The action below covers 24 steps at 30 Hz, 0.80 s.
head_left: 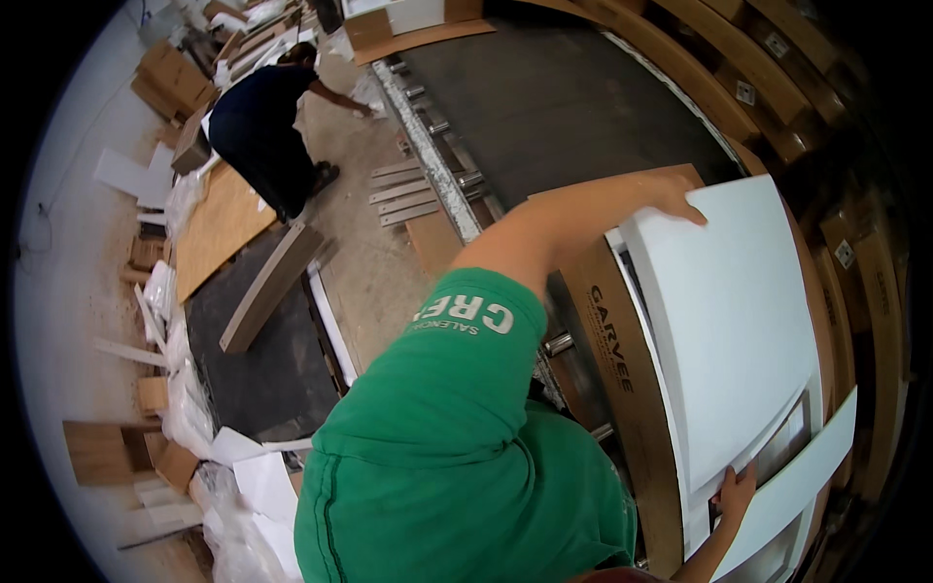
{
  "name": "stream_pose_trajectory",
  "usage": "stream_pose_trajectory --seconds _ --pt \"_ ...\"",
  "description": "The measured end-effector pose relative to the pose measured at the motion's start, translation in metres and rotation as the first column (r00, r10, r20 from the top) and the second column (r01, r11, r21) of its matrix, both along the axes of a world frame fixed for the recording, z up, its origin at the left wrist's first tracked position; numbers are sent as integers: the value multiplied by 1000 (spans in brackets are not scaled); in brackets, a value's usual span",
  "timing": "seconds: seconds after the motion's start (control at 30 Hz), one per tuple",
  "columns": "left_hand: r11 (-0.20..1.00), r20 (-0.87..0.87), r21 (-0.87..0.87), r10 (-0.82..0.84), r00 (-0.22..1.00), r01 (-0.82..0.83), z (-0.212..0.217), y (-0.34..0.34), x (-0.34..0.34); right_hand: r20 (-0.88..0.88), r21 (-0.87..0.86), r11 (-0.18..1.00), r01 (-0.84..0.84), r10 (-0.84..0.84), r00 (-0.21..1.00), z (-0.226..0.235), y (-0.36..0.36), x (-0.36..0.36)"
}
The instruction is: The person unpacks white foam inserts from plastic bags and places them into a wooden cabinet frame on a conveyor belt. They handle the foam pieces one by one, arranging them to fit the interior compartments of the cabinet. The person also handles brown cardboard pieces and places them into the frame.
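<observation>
A large white panel [729,311] lies slanted over an open cardboard box [622,389] at the right. My left arm, in a green sleeve, stretches out to the panel's far corner, where my left hand [675,197] is closed over the edge. At the near edge of the same panel, my right hand [736,494] grips with thumb and fingers. Below that hand, a second white panel [807,486] lies at an angle across the box. White framed parts show beneath it, and the white panel hides most of the box's contents.
The box rests on a conveyor with a dark belt [573,97] and metal rollers. Long cartons [768,68] are stacked along the right. At the upper left a person [260,121] in dark clothes bends over. Wood boards, a grey beam [267,291] and plastic wrap [190,408] lie left.
</observation>
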<state>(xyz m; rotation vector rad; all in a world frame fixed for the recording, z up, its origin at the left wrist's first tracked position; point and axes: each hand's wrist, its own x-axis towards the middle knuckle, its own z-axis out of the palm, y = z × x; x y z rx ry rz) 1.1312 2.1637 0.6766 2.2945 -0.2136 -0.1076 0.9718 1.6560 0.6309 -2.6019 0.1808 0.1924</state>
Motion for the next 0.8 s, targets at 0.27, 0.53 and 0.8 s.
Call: stream_pose_trajectory --seconds 0.27,0.53,0.8 --pt "989 33 146 14 999 -19 -10 -29 8 -150 157 955 252 -230 962 -31 -66 20" --pt "956 139 294 -48 989 5 -22 -39 23 110 -62 996 59 -52 993 -11 -37 1" --pt "934 24 356 26 999 -33 4 -48 8 320 -106 994 -38 70 945 12 -12 9"
